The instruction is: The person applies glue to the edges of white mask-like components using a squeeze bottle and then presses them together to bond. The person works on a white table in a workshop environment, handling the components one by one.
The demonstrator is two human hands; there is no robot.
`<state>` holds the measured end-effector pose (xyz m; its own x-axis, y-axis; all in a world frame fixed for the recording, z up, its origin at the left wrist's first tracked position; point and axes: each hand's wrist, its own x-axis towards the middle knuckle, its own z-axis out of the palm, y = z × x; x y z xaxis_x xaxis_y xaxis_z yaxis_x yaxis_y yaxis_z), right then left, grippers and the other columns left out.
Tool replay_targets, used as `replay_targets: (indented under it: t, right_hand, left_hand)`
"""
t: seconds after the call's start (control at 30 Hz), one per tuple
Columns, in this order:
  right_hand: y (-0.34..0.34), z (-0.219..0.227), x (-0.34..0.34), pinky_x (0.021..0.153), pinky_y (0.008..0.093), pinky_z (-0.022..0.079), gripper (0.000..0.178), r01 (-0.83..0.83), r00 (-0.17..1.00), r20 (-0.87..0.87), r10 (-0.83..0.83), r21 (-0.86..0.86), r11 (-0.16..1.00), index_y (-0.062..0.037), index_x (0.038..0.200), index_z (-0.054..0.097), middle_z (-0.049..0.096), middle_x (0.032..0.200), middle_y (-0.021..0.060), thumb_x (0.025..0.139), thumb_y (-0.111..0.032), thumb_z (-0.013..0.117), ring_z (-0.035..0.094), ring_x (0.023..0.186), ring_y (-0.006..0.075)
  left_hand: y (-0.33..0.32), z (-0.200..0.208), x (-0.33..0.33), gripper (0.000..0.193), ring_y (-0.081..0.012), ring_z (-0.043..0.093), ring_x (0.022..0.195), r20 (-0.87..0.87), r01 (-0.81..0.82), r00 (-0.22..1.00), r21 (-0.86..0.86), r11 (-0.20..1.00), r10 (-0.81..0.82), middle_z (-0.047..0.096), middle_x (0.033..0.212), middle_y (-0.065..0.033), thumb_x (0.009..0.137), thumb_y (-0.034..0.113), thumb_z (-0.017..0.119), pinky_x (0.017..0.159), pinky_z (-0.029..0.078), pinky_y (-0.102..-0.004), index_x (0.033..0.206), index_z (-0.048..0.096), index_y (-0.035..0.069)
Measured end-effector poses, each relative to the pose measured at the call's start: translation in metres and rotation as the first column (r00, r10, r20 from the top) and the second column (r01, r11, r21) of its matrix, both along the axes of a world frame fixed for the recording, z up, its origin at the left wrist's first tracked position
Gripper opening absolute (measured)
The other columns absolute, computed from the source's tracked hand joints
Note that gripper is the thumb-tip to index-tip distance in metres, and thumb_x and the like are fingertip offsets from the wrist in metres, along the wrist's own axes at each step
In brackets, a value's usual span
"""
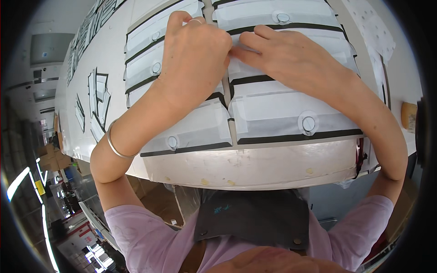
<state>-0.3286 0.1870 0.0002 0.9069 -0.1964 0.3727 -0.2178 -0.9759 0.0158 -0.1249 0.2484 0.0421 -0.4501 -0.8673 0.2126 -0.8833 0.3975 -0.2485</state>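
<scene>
My left hand (195,61) is closed, its fingers curled down over white flat pieces with black edge strips. My right hand (289,52) reaches in from the right, thumb and index finger pinched together near the left edge of one piece. The fingertips of both hands almost meet above the narrow gap between two columns. Whatever they grip is hidden or too small to make out. Closest to me on the right lies a white piece (273,111) with a round white disc (308,123). Left of it, another white piece (195,125) bears a similar disc (172,142).
Several black-edged white strips (98,98) lie loosely on the white table (246,168) at left, with stacks of them (93,32) farther off. A translucent dotted sheet (371,29) is at far right. A yellowish roll (409,117) sits by the right edge.
</scene>
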Motion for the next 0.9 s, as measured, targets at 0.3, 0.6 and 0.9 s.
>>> replay_targets:
  t: [0.3,0.6,0.9]
  right_hand:
    - [0.001,-0.005,0.0,0.078,0.0303,0.058,0.015,-0.002,0.998,0.063,0.004,-0.027,1.0,0.0004,0.097,0.069,0.061,0.099,0.0042,0.083,-0.003,0.066,0.062,0.095,0.0195]
    - [-0.004,-0.002,0.0,0.075,0.0307,0.059,0.015,-0.031,0.997,0.071,0.032,-0.026,0.999,-0.0018,0.099,0.07,0.06,0.099,0.0043,0.085,-0.005,0.066,0.064,0.092,0.0184]
    - [-0.009,-0.007,0.003,0.068,0.024,0.057,0.04,-0.028,1.0,-0.002,0.028,-0.066,0.997,-0.0031,0.119,0.063,0.051,0.098,0.0025,0.079,-0.006,0.066,0.059,0.098,0.0146]
  left_hand:
    - [0.001,-0.003,0.003,0.005,-0.023,0.064,0.071,-0.077,-0.12,0.989,0.089,0.989,0.127,0.069,0.072,-0.005,0.078,0.011,0.075,0.094,0.044,-0.0403,0.076,0.073,0.006]
    - [0.002,-0.005,0.021,0.013,-0.022,0.069,0.078,-0.41,-0.232,0.833,0.349,0.908,0.371,0.075,0.083,-0.007,0.081,0.016,0.079,0.063,0.051,-0.0332,0.088,0.078,0.004]
    - [0.005,-0.006,0.01,0.007,-0.0216,0.064,0.086,-0.217,-0.069,0.973,0.023,0.997,0.072,0.067,0.069,-0.0026,0.076,0.012,0.079,0.09,0.038,-0.0429,0.073,0.074,0.009]
